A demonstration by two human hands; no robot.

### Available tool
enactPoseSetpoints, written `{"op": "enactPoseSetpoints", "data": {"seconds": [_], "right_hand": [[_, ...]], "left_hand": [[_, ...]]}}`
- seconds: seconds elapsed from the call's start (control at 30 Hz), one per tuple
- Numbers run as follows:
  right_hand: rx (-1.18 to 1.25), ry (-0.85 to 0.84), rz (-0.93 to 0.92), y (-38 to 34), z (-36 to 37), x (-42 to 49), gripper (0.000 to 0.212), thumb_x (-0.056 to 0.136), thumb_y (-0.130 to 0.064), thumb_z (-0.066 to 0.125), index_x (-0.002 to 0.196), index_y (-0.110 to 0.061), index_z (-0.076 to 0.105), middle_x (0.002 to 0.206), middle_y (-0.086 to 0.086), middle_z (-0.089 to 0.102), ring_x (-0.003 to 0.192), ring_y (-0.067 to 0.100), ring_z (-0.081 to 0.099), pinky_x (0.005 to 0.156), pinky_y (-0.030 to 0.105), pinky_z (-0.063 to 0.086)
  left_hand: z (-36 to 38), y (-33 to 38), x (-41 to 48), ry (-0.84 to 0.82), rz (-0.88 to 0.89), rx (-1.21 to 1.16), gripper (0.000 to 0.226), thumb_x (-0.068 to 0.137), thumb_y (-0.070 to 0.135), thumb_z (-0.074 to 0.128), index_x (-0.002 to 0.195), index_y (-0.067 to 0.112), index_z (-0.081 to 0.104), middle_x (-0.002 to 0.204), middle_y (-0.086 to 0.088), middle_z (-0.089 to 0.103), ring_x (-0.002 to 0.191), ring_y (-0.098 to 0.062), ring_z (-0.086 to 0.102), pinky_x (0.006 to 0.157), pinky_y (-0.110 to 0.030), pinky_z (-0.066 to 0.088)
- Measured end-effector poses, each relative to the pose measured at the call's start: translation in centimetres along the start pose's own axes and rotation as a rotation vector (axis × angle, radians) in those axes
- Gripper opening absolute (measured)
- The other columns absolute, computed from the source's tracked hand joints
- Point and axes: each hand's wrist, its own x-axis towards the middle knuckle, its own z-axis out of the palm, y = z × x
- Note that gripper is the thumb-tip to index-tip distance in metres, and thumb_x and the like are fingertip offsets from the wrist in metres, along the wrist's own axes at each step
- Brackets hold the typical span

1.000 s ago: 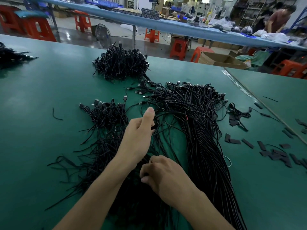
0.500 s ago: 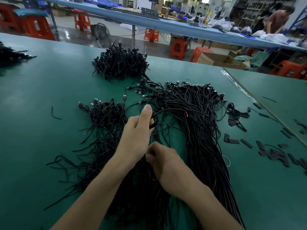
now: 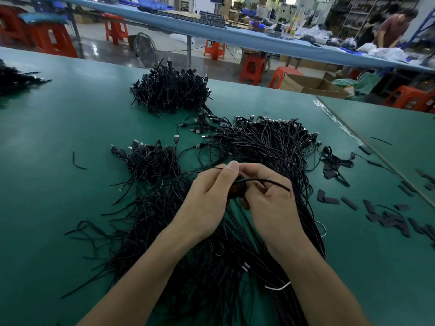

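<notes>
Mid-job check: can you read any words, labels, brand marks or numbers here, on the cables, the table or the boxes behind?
No text can be read.
The black cable gripped by the left hand and right hand shows no print.
The cardboard box beyond the green table shows no legible marks.
Items on the far blue bench are too small and blurred to read.

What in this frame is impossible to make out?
Head view: how the held cable is wound, hidden between left hand and right hand.
Head view: near end of the long cable bundle, cut off by bottom edge.
Head view: pile at left edge, partly cropped and blurred.
</notes>
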Motion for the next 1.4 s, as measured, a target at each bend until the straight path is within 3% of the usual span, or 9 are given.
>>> {"op": "enactPoseSetpoints", "data": {"seconds": [0.1,0.3,0.43,0.57,0.67,0.77,0.9,1.13,1.4], "right_hand": [[-0.113,-0.083,0.013,0.0,-0.1,-0.1,0.04,0.092,0.004,0.051,0.091,-0.028,0.075,0.078,-0.001,0.072,0.069,0.022,0.066,0.06,0.035,0.055],[-0.155,-0.112,0.058,0.2,-0.2,-0.1,0.012,0.091,-0.015,0.064,0.092,-0.025,0.069,0.087,-0.002,0.072,0.08,0.02,0.069,0.075,0.042,0.059],[-0.17,-0.16,0.178,0.4,-0.2,-0.3,0.005,0.091,-0.033,0.068,0.088,-0.029,0.067,0.072,-0.013,0.068,0.061,0.0,0.059,0.057,0.016,0.046],[-0.198,-0.151,0.171,0.4,-0.1,-0.5,0.013,0.094,-0.029,0.066,0.082,-0.031,0.065,0.063,-0.013,0.059,0.055,0.001,0.048,0.052,0.018,0.039],[-0.259,-0.114,0.097,-0.2,0.0,-0.8,0.012,0.093,-0.023,0.068,0.083,-0.028,0.068,0.073,-0.012,0.067,0.064,0.003,0.059,0.061,0.019,0.046],[-0.555,-0.142,-0.078,-1.1,-0.2,-1.2,0.009,0.094,-0.018,0.066,0.092,-0.025,0.071,0.084,-0.013,0.066,0.079,0.005,0.061,0.069,0.018,0.048],[-0.956,-0.171,-0.336,-2.4,-0.3,-1.7,0.01,0.098,-0.018,0.058,0.097,-0.017,0.068,0.092,-0.007,0.061,0.083,0.012,0.058,0.072,0.032,0.054],[-1.171,-0.201,-0.532,-3.3,0.1,-2.0,0.01,0.089,-0.008,0.071,0.097,-0.012,0.067,0.096,0.001,0.06,0.089,0.017,0.052,0.07,0.028,0.048],[-1.082,-0.299,-0.385,-3.6,0.0,-1.2,0.003,0.097,-0.016,0.058,0.096,-0.017,0.06,0.1,-0.005,0.056,0.094,0.013,0.046,0.081,0.028,0.047]], "left_hand": [[-0.2,-0.1,0.0,0.059,-0.029,-0.079,0.046,0.092,0.054,0.046,0.083,0.009,0.051,0.074,-0.007,0.049,0.069,-0.023,0.046,0.066,-0.038,0.041],[-0.2,-0.3,0.2,0.131,0.02,-0.067,0.044,0.101,0.046,0.034,0.092,0.03,0.074,0.09,0.0,0.075,0.087,-0.018,0.071,0.077,-0.039,0.057],[-0.5,-0.1,0.3,0.211,0.053,-0.032,0.047,0.101,0.05,0.032,0.09,0.036,0.076,0.079,-0.004,0.069,0.075,-0.006,0.065,0.07,-0.032,0.057],[-0.5,0.0,0.2,0.2,0.032,-0.056,0.047,0.1,0.05,0.032,0.089,0.038,0.076,0.093,-0.02,0.065,0.076,-0.009,0.059,0.072,-0.038,0.059],[-0.5,0.0,0.2,0.209,0.034,-0.049,0.048,0.105,0.047,0.032,0.089,0.036,0.076,0.075,-0.028,0.055,0.067,-0.015,0.052,0.058,-0.026,0.052],[-0.5,-0.1,0.2,0.22,-0.005,-0.107,0.054,0.107,0.043,0.034,0.079,0.023,0.076,0.061,-0.008,0.058,0.057,-0.013,0.055,0.05,-0.022,0.042],[-0.6,-0.2,0.4,0.215,-0.058,-0.022,0.062,0.106,0.041,0.038,0.054,0.008,0.04,0.046,0.003,0.032,0.04,-0.011,0.025,0.041,-0.022,0.02],[-1.2,0.0,0.0,-0.046,-0.21,-0.069,0.065,0.105,0.047,0.037,0.064,-0.004,0.034,0.052,-0.005,0.021,0.041,-0.015,0.013,0.042,-0.023,0.016],[-2.1,-0.4,-0.1,-0.242,-0.47,-0.079,0.058,0.104,0.031,0.036,0.048,0.023,0.048,0.048,0.005,0.031,0.038,-0.01,0.019,0.041,-0.017,0.019]]}}
